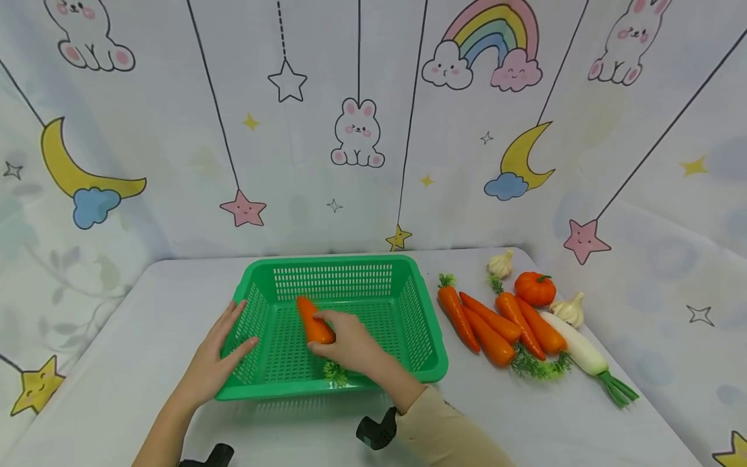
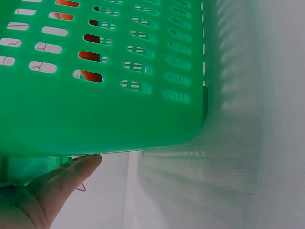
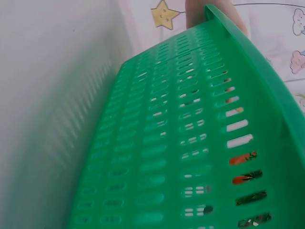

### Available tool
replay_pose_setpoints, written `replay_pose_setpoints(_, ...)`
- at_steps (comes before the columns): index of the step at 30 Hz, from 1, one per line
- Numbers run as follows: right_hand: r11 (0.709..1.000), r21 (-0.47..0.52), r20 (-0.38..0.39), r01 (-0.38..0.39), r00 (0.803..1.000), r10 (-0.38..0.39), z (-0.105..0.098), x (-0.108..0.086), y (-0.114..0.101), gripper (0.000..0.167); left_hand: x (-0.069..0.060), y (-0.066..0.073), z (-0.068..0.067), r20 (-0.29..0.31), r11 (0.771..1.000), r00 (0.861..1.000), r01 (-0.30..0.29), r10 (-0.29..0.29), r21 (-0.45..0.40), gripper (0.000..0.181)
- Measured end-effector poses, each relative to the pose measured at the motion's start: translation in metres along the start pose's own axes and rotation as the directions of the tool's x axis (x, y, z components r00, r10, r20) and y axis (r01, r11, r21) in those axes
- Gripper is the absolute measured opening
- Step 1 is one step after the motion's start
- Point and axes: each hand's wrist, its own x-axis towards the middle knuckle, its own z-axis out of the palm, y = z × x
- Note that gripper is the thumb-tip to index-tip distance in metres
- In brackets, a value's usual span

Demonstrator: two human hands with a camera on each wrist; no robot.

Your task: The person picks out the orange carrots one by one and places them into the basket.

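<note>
Inside the green basket [image 1: 432,363], my right hand [image 1: 353,342] holds an orange carrot [image 1: 308,316] between thumb and fingers. Its narrower leafy end lies toward me, where a green tuft [image 1: 335,373] shows below the hand. My left hand [image 1: 207,370] is at the basket's left rim, fingers extended and thumb spread. In the left wrist view, that hand's thumb [image 2: 78,174] lies along the rim, and orange shows through the slots. The right wrist view shows the basket's slotted near wall [image 3: 157,124]; the right hand's grip is hidden there.
To the basket's right lie several carrots [image 1: 493,337], a white radish [image 1: 578,344] with green stems, a small orange pumpkin [image 1: 533,290] and two garlic bulbs [image 1: 569,311]. A white-covered table [image 1: 292,434] carries everything. Behind it hangs a printed cloth [image 1: 303,175].
</note>
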Motion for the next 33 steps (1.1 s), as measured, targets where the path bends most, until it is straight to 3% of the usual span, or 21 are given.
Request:
replay_pose_setpoints(12, 0.997, -0.076, 0.048, 0.019, 0.999, -0.016, 0.016, 0.017, -0.018, 0.047, -0.001, -0.001, -0.001, -0.011, 1.0, 1.0, 0.01, -0.01, -0.013, 0.067)
replay_pose_setpoints(33, 0.98, -0.19, 0.079, -0.057, 0.994, 0.073, 0.042, 0.028, -0.027, 0.042, 0.0, -0.001, 0.002, -0.014, 1.0, 1.0, 0.003, -0.003, 0.007, 0.066)
